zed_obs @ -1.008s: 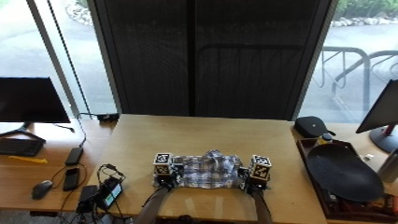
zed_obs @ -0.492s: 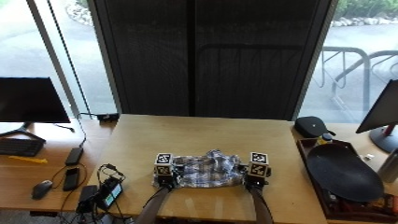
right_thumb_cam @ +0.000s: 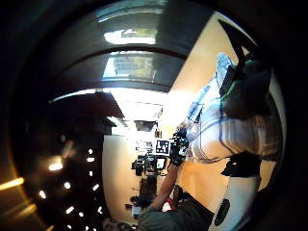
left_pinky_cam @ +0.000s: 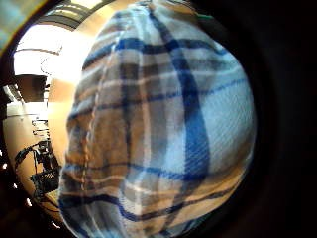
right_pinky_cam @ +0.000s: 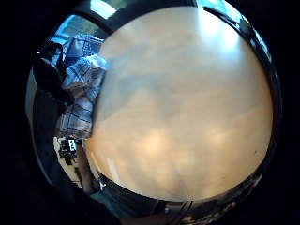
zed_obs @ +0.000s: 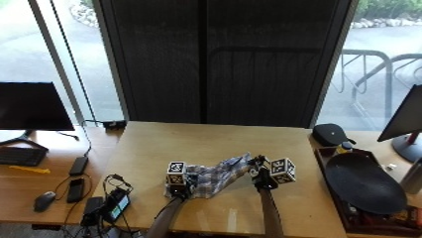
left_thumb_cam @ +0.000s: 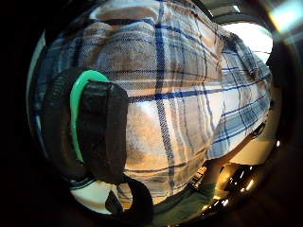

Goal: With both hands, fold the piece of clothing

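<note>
From the outside view I saw the plaid shirt (zed_obs: 214,179) stretched between my two hands over the near part of the bench (zed_obs: 198,144). My left hand (zed_obs: 178,187) sat low at one end of the cloth; my right hand (zed_obs: 259,176) was raised at the other end, with a corner of the shirt lifted towards it. The cloth's long line ran from hand to hand, sloping up towards the right one, so the bulk of it lay nearer my left. I judged the coming fold would carry the raised right end across to the left.

In the left little-finger palm view, the shirt (left_pinky_cam: 158,129) filled almost everything, close against that palm, with a strip of bench (left_pinky_cam: 59,99) beside it.

In the left thumb-side view, a gloved finger (left_thumb_cam: 102,132) was curled over the plaid, so I took the left hand to be gripping the shirt.

The right little-finger view showed mostly bare bench (right_pinky_cam: 187,108), with the shirt (right_pinky_cam: 79,89) off at the edge beside a dark gloved finger (right_pinky_cam: 49,75).

In the right thumb-side view, dark fingers (right_thumb_cam: 245,91) were closed on the pale cloth (right_thumb_cam: 216,134), which trailed away towards the other hand (right_thumb_cam: 175,149). I read that as the right hand pinching its end.
</note>
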